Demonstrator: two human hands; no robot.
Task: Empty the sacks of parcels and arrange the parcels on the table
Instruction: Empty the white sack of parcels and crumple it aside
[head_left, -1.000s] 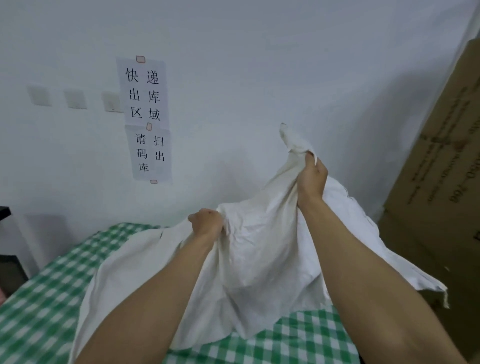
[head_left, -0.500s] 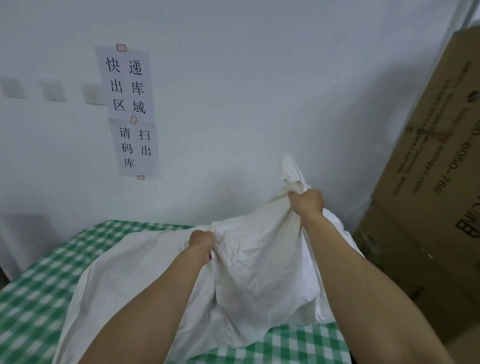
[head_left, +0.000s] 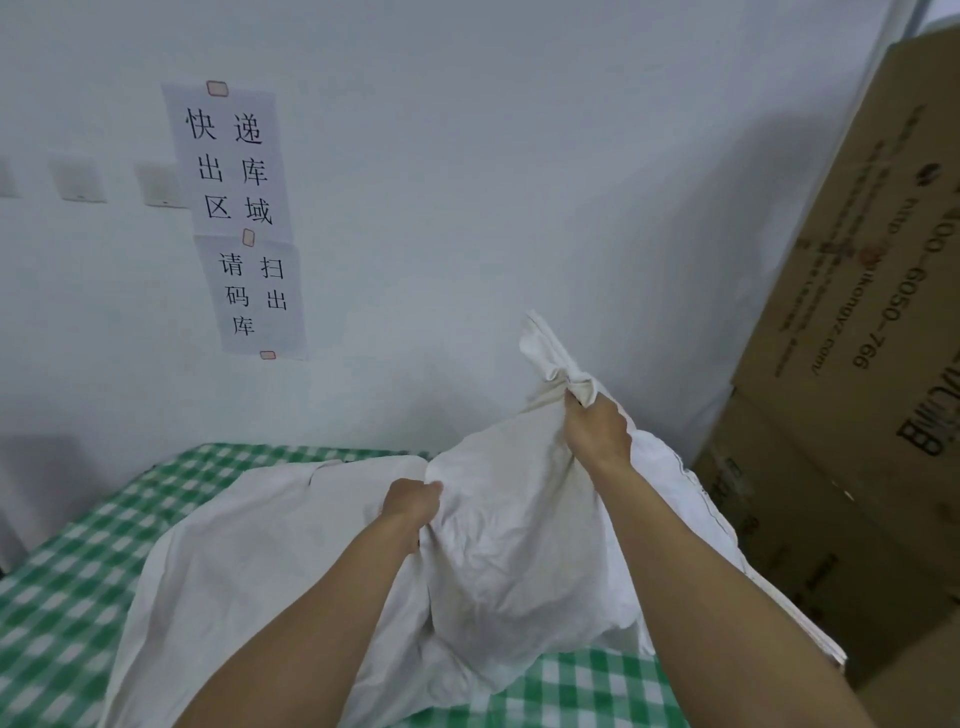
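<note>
A large white cloth sack (head_left: 509, 561) lies bunched over the table with the green-and-white checked cloth (head_left: 67, 587). My right hand (head_left: 597, 431) grips a gathered corner of the sack and holds it up above the table. Lower and to the left, my left hand (head_left: 410, 504) grips a fold of the sack's fabric. The sack bulges between my hands; what is inside it is hidden. No parcels are visible.
Tall brown cardboard boxes (head_left: 857, 395) stand at the table's right side. A white wall rises behind the table, with two paper signs (head_left: 239, 218) taped to it and wall switches (head_left: 78, 179) at the left.
My right hand has lowered the gripped sack corner and my left hand has dropped toward the table. The view has shifted right, showing more of the cardboard boxes.
</note>
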